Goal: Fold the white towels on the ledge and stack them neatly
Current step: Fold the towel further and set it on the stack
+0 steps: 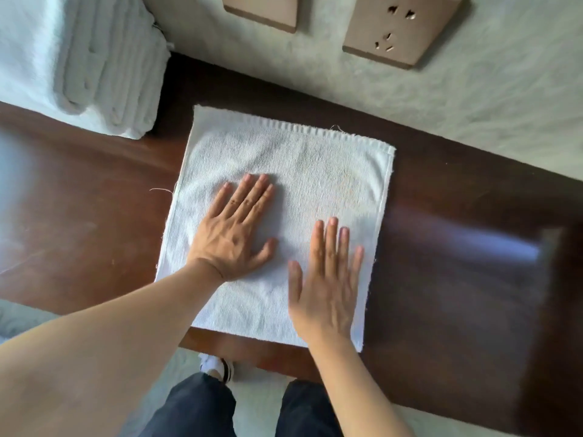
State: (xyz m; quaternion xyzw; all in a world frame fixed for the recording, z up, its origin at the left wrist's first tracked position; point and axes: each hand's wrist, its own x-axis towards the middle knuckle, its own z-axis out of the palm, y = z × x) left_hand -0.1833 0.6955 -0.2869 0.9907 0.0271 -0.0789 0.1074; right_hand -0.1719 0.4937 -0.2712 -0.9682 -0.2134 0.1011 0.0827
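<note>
We've got 1 white towel [284, 197] spread flat on the dark wood ledge [457, 247], and we'll place everything else relative to that towel. It lies roughly square, hemmed far edge toward the wall [473, 99], near edge reaching the ledge's front lip.

Our left hand [235, 228] rests palm down on the towel's left-centre, fingers straight & slightly spread, thumb out to the right; it grips nothing. Our right hand [328, 279] is over the towel's near-right part, fingers straight & together, thumb out to the left, also holding nothing. It's a bit motion-blurred, so we can't tell if it's pressing or just above the cloth.

Far-left of the towel, well apart, sits a stack [104, 64] of folded white towels on the same ledge. Beyond the towel, on the wall, are 2 tan plates: a socket [400, 29] w/ pin holes & a 2nd plate [262, 11] left of it, cut off by the frame. Below the towel's near edge we see dark trousers [195, 408] & a white shoe [217, 367].
</note>
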